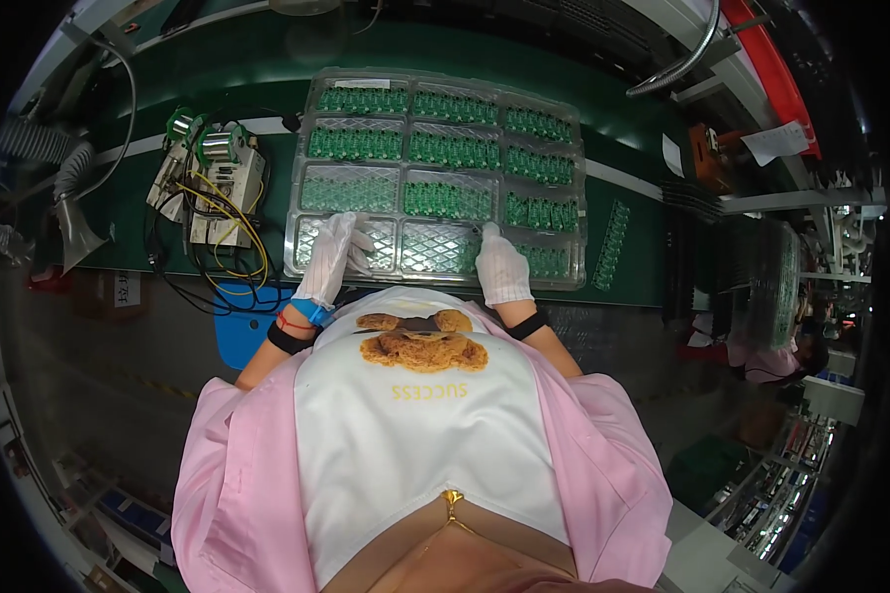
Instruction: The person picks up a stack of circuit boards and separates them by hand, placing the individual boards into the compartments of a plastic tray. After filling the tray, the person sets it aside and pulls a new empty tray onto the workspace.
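A clear plastic compartment tray [295,247] lies on the green bench in front of me. Small green circuit boards [450,201] stand in rows in most of its compartments. My left hand [338,259], in a white glove, rests over the front-left compartment with its fingers stretched out, and nothing shows in it. At the front edge, between the middle and right compartments, my gloved right hand [503,267] is closed with the thumb side up. Whatever its fingers hold, if anything, is hidden. A few boards show faintly in the front-middle compartment beside it.
Left of the tray stand solder wire spools [222,144] on a feeder with tangled yellow and black cables [229,237]. A fume duct nozzle [77,232] is farther left. One strip of green boards [611,245] lies right of the tray. A blue stool [242,326] stands below the bench.
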The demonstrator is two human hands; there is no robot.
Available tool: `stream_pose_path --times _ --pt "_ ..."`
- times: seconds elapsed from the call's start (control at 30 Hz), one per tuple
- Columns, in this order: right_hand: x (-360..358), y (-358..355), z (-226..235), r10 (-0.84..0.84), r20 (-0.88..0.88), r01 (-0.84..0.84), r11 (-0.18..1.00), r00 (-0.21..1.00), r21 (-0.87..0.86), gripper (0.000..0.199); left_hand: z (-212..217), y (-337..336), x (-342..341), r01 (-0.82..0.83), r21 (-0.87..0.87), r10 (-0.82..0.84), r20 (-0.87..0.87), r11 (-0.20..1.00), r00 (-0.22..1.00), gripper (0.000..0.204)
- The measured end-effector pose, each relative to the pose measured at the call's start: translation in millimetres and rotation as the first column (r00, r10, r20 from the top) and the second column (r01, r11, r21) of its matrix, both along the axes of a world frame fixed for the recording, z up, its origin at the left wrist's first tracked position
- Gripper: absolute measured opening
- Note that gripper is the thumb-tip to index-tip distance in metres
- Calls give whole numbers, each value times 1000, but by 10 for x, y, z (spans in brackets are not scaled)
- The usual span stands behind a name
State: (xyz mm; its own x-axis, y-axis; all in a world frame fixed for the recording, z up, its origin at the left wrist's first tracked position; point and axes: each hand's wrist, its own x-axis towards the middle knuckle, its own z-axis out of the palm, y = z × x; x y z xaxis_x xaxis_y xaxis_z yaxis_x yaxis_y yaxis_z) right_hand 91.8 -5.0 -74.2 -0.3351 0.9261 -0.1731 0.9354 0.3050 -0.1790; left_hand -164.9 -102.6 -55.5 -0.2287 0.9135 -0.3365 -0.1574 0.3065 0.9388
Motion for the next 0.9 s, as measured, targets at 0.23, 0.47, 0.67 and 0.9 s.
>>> stream_pose_path --times 0.23,0.47,0.67,0.9 --pt "-48 134 135 -11 -156 50 967 988 252 16 -104 -62 -172 -25 32 24 24 999 999 52" --pt "-329 548 -244 -263 -450 297 955 854 7 16 -47 -110 -216 -27 35 26 22 999 999 53" --pt "-375 526 -229 -241 -220 243 970 945 -17 27 -36 -108 -210 -40 42 39 14 998 999 52" --pt "14 485 213 -408 -427 438 898 807 -31 40 -129 -53 -174 -32 -70 24 -111 997 994 49"
